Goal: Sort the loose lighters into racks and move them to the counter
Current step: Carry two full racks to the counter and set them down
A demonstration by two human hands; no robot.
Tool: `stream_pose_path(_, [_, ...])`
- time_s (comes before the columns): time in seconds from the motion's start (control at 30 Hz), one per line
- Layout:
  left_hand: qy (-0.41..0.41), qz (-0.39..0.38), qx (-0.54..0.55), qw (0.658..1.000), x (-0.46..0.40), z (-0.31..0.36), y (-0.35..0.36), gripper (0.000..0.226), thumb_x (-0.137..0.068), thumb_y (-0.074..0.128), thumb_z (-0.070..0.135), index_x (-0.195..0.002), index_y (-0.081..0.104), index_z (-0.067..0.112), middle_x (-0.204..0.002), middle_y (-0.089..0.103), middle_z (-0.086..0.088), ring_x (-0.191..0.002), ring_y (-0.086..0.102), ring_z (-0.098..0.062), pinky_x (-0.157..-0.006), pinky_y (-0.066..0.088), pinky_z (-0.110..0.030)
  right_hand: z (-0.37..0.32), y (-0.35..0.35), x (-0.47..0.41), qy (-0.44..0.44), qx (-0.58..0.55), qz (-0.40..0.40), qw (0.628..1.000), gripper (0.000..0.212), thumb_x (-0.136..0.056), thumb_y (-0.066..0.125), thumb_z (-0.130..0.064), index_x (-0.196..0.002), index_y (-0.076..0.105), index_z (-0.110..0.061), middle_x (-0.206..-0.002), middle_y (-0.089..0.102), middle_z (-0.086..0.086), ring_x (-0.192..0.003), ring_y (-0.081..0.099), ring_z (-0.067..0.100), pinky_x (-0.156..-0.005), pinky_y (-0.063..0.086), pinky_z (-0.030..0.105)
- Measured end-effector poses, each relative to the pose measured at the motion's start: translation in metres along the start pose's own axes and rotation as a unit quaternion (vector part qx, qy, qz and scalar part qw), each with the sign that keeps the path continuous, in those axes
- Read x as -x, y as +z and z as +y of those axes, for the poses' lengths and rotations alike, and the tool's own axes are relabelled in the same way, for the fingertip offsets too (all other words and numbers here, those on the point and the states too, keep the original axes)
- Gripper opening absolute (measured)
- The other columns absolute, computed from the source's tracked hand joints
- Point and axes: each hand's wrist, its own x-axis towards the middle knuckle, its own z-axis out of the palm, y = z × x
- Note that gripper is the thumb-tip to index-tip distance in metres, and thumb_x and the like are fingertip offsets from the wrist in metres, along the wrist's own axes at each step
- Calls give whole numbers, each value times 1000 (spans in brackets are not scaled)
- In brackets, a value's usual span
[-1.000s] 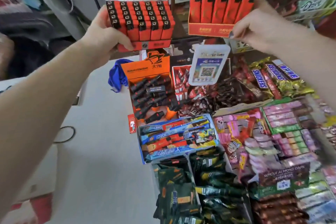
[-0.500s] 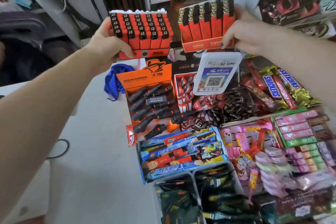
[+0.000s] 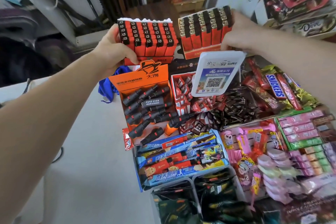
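I hold two racks of orange lighters at the far end of the counter. My left hand (image 3: 111, 52) grips the left rack (image 3: 151, 42) by its left side; its lighters have black tops. My right hand (image 3: 240, 36) grips the right rack (image 3: 203, 32) by its right side; those lighters have gold and black tops. Both racks stand upright, side by side, just behind the orange torch-lighter box and a white QR code sign (image 3: 216, 74). Whether either rack rests on the counter is hidden.
An orange display box (image 3: 140, 80) of black torch lighters sits in front of the left rack. Chocolate bars (image 3: 274, 88), wafer boxes (image 3: 180, 158), sweets (image 3: 254, 151) and gum cover the counter to the right. A blue cloth (image 3: 107, 85) lies left of the box. White counter surface (image 3: 91, 151) stretches left.
Both racks have come lower and closer together, the right one moving left and down to sit beside the left one behind the QR sign. My view has tilted down.
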Motion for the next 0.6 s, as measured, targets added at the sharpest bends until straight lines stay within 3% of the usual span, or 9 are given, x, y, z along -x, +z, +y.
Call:
stream_pose_path(0.13, [-2,-4,-5,1000,-3,-1,4,96,-60,58,-34,-137,55,23,-126,71,-13,-105,76,-29,-92,60,-59,2,2,1,2,57,34,998,82,-72,71,11,-142,35,-11,-123,56,14,-105,60,28,-78,50,35])
stream_pose_path(0.27, [-1,-6,-17,1000,-5,-1,3,98,-60,59,-34,-139,53,24,-128,70,-14,-107,76,-29,-93,60,-58,7,3,-4,-3,75,69,995,98,-78,67,10,-159,17,-15,-144,45,14,-113,54,28,-96,50,37])
stream_pose_path(0.37, [0,-5,-22,1000,-5,-2,4,98,-61,58,-34,-137,55,27,-129,69,-15,-107,75,-29,-94,59,-60,4,3,-4,-61,130,70,987,104,-78,67,12,-162,11,-14,-157,31,15,-137,42,31,-104,38,31])
stream_pose_path(0.43, [0,-1,-22,1000,-5,-2,3,97,-60,58,-34,-133,56,29,-129,69,-15,-107,75,-29,-94,58,-61,-4,2,-2,-146,219,70,962,113,-76,75,9,-163,7,-18,-161,24,16,-147,29,35,-110,31,33])
stream_pose_path(0.53, [-3,-2,-28,1000,-6,-2,3,98,-61,59,-34,-137,54,27,-127,70,-13,-107,75,-28,-93,60,-58,-20,-8,-9,-242,358,-9,902,117,-73,89,-21,-163,14,-27,-163,31,12,-149,30,35,-119,31,53])
stream_pose_path(0.6, [-6,0,-34,999,-5,-2,2,99,-60,59,-33,-138,54,28,-127,70,-13,-108,75,-28,-93,60,-58,-27,-10,-16,-236,371,-66,896,104,-77,86,-34,-161,24,-27,-156,44,10,-142,41,34,-112,39,53])
